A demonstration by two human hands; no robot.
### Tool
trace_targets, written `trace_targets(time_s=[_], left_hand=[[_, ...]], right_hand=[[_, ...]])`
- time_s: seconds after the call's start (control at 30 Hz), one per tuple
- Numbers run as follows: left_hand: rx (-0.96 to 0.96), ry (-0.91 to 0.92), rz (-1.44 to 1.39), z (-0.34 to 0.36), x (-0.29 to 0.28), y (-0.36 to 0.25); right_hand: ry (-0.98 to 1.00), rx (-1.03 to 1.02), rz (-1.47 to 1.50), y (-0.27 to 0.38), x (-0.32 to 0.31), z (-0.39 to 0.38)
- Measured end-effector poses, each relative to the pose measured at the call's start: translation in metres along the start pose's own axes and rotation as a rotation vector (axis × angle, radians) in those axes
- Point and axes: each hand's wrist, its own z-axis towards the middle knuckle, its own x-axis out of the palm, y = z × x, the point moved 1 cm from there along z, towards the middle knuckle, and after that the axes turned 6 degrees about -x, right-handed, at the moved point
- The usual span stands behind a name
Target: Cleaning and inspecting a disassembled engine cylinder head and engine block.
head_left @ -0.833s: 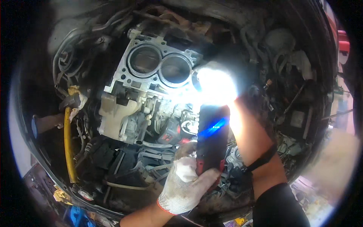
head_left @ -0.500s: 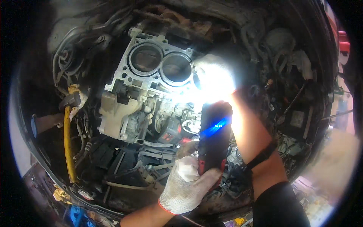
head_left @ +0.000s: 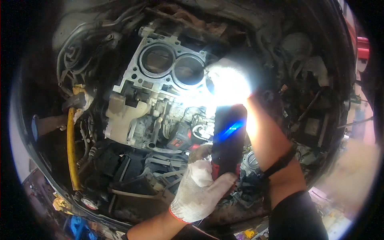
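My gloved left hand grips the lower end of a black and red handheld work light. A blue sheen and small indicator lights show on its dark body. Its strong beam falls on my gloved right hand, which lies over the right part of a bare engine block. Glare washes out that hand's fingers and whatever they touch. Two open cylinder bores show beside it on the left. A watch-like black strap circles my right forearm.
A hammer with a yellow handle rests at the bay's left side by a crumpled cloth. A black and red battery tool sits among the parts in front of the block. Hoses and brackets crowd the bay; its curved front edge runs below.
The view has shifted slightly, so the block sits a little to the right. My left hand still holds the light, and my right hand stays in the glare over the block.
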Motion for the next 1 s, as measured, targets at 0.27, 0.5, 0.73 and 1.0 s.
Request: trace_targets(time_s=[0.27,0.5,0.73,1.0], left_hand=[[0.03,-0.027,-0.147,-0.001,0.004,0.0],[0.016,0.001,-0.157,-0.002,0.0,-0.001],[0.032,0.01,-0.052,0.001,0.003,0.009],[0.358,-0.043,0.489,0.002,0.002,0.009]], right_hand=[[-0.136,-0.014,0.128,-0.007,0.011,-0.003],[-0.222,-0.135,0.484,-0.016,0.02,-0.004],[-0.07,-0.116,0.234,-0.003,0.011,-0.003],[-0.383,0.472,0.724,-0.03,-0.037,-0.1]])
